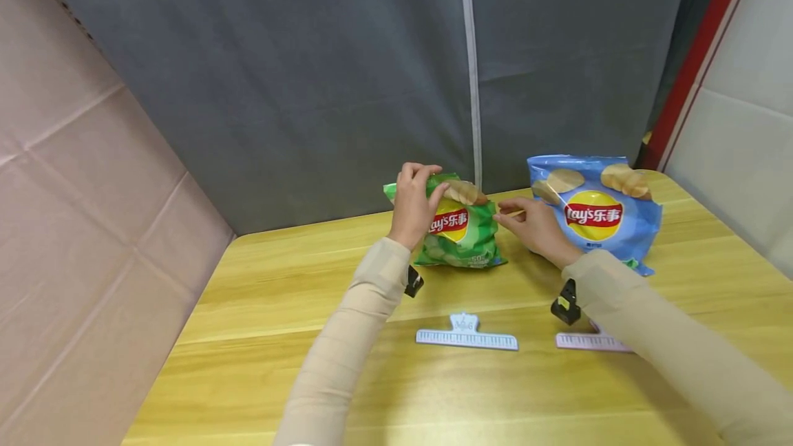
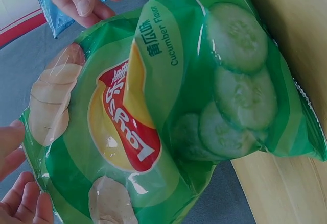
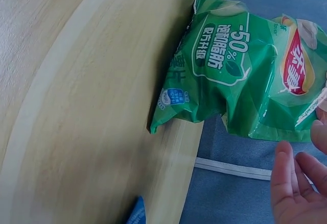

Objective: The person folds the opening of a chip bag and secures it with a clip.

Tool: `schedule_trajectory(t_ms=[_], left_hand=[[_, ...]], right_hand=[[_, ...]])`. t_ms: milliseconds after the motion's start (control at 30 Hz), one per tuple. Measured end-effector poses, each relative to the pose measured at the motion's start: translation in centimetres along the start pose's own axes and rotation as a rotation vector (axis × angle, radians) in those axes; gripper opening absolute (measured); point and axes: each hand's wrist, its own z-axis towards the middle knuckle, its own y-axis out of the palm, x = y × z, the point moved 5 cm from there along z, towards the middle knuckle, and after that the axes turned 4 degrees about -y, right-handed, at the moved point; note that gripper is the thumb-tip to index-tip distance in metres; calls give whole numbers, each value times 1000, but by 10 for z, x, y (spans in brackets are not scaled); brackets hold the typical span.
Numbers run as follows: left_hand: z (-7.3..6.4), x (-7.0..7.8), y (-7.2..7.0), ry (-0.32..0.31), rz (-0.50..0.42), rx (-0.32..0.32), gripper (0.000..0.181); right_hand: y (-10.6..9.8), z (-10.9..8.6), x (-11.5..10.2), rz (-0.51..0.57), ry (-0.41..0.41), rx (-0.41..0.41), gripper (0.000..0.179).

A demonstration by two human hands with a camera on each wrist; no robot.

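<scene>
A green bag of potato chips (image 1: 458, 232) stands near the table's back edge, its upper part bent and creased. My left hand (image 1: 414, 205) is at its top left, fingers curled at the top edge and thumb in front. In the left wrist view, those fingertips (image 2: 30, 203) meet the bag's rim. My right hand (image 1: 534, 226) is beside the bag's right edge, fingers loosely bent. The right wrist view has its fingers (image 3: 286, 178) right at the side seam, with nothing gripped. Cucumber slices are printed on the bag's lower front (image 2: 240, 81).
A blue chip bag (image 1: 595, 226) stands at the right, behind my right forearm. Nearer on the wooden table (image 1: 279, 308) lie a pale blue clip (image 1: 466, 339) with a piano-key pattern and a pink one (image 1: 585, 342), partly hidden by my sleeve. A grey curtain (image 1: 310, 88) hangs behind.
</scene>
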Motion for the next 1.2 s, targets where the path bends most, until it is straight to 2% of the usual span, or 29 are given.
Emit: schedule_trajectory(t_ms=[433,767,933,1200], left_hand=[[3,0,4,-32,31,-24,31],[6,-1,3,-23,49,-25,28],[7,-2,2,-1,60,-23,25],[10,-4,3,93,80,-35,22]], right_hand=[[10,2,5,93,60,-5,31],[18,4,7,237,171,-9,31],[21,4,7,277,204,-18,32],[24,4,15,429,346,-79,36]])
